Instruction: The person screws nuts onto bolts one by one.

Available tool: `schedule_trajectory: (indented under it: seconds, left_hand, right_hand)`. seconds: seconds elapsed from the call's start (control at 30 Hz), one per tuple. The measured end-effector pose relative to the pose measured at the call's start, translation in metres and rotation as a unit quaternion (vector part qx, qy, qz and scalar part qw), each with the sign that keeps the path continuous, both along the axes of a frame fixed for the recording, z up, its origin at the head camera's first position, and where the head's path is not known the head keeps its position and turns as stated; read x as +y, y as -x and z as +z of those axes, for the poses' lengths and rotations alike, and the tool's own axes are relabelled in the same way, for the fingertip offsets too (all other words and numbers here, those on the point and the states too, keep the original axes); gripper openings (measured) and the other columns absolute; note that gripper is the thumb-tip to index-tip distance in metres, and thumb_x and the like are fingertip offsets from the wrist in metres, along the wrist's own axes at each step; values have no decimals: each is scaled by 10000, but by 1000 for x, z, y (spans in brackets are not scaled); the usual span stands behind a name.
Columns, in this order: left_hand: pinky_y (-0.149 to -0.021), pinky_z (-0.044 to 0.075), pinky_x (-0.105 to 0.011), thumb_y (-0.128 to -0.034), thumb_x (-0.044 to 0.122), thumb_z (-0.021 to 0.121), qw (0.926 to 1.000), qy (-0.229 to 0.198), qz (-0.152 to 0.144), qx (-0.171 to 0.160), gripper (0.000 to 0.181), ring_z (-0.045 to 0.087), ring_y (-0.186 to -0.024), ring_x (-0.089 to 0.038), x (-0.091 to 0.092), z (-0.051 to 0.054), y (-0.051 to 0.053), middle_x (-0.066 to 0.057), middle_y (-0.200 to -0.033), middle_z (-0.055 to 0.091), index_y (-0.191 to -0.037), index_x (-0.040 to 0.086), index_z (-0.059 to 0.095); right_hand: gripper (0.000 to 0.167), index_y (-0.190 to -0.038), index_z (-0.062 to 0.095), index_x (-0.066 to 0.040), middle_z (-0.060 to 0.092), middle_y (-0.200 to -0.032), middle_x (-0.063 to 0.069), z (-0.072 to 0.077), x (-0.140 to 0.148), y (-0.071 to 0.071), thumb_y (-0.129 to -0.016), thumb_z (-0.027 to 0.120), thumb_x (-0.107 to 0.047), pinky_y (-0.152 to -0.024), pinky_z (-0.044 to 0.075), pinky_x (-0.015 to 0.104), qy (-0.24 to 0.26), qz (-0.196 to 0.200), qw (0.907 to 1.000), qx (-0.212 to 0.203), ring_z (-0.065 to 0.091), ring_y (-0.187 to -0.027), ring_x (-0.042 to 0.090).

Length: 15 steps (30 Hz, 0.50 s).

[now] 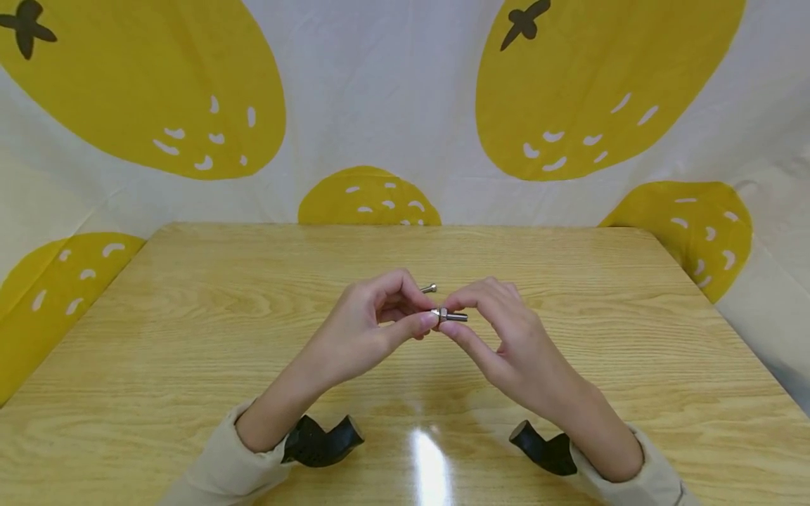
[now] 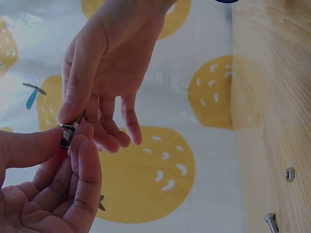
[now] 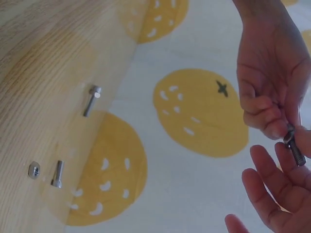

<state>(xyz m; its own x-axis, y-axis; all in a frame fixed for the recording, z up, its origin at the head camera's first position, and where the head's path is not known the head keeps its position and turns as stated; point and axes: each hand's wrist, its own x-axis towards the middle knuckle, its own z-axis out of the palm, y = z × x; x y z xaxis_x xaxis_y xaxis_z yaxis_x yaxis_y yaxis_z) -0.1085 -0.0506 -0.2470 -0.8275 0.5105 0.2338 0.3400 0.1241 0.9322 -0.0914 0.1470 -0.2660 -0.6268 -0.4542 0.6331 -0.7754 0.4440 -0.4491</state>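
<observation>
My left hand (image 1: 373, 323) pinches a metal bolt (image 1: 457, 318) near its head, between thumb and fingers. The bolt's socket head (image 2: 65, 141) shows in the left wrist view. A nut (image 1: 444, 314) sits around the shank, and my right hand (image 1: 511, 337) pinches it with thumb and index finger. The threaded end points right, past the nut. Both hands are close together above the table, and the right hand's other fingers are loosely bent. The right wrist view shows the threaded shank (image 3: 297, 154) between the hands.
On the wooden table (image 1: 190, 316) lie a loose bolt (image 3: 92, 102), another bolt (image 3: 58, 174) and a loose nut (image 3: 34, 170). In the head view, one bolt (image 1: 430, 288) shows just behind the left hand. A white cloth with yellow fruit prints (image 1: 380, 105) hangs behind the table.
</observation>
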Motion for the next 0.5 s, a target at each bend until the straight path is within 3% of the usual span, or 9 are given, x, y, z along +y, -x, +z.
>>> schedule_trajectory:
  seconds: [0.13,0.27,0.4,0.5]
  left_hand:
    - [-678,541,-313,-865,65,649,10000,40,-47,27,76,638,-732,-148,1,-1,0,-92,-876,655,-901,37,588]
    - [-697,541,-295,-869,71,644,9999,58,-51,66,75,644,-756,-144,1,-1,-1,-85,-886,661,-905,39,586]
    - [-696,536,-290,-876,72,636,10000,55,38,60,63,637,-759,-148,1,0,-1,-72,-887,654,-902,47,584]
    - [-688,534,-290,-877,69,633,9999,58,83,73,59,631,-749,-152,0,0,0,-75,-874,638,-904,48,585]
  right_hand:
    - [67,-974,612,-104,629,-965,-39,-3,0,1,-929,563,-112,-894,352,313,18,-19,10000,40,541,-956,116]
    - [195,-917,627,-125,639,-902,-63,-3,0,3,-986,462,-202,-874,361,302,91,-218,9995,218,556,-900,104]
    - [126,-1020,611,-111,627,-957,-49,-1,1,0,-925,583,-189,-864,376,304,16,-391,9992,-67,535,-940,116]
    - [303,-1103,569,-89,611,-1005,-28,2,2,-2,-828,695,-106,-873,381,315,-54,-386,9990,-236,514,-973,123]
